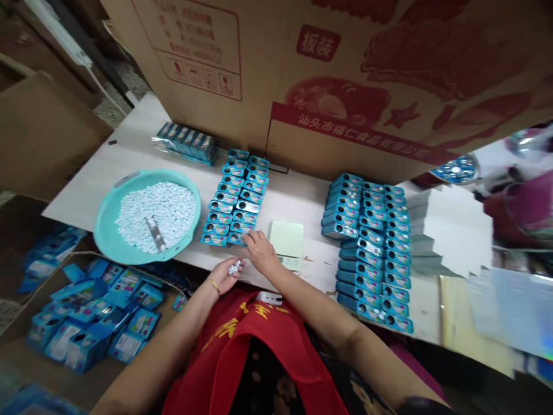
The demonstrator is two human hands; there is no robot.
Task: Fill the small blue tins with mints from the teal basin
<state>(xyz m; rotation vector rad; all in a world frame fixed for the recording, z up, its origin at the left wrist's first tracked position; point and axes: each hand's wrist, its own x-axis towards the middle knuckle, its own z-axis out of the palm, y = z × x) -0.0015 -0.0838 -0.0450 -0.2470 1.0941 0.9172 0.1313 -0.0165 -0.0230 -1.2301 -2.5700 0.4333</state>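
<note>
My left hand (225,276) is cupped, palm up, around a small heap of white tablets (234,267) at the table's front edge. Beside it, my right hand (261,252) reaches over the near end of two columns of small blue boxes (222,218). Its fingertips are drawn together at the nearest box of the right column; what they pinch, if anything, is hidden. Each box has a dark round hole in its upper face. To the left, a turquoise basin (103,230) holds many more white tablets, with a flat metal scoop (154,233) lying on them.
A pale green scale (286,239) lies right of my hand. More blue boxes (374,251) stand in columns farther right, near white card stacks (453,227). A wrapped pack (185,141) sits at the back. A large carton (268,69) walls off the rear; blue boxes (95,305) fill a carton below left.
</note>
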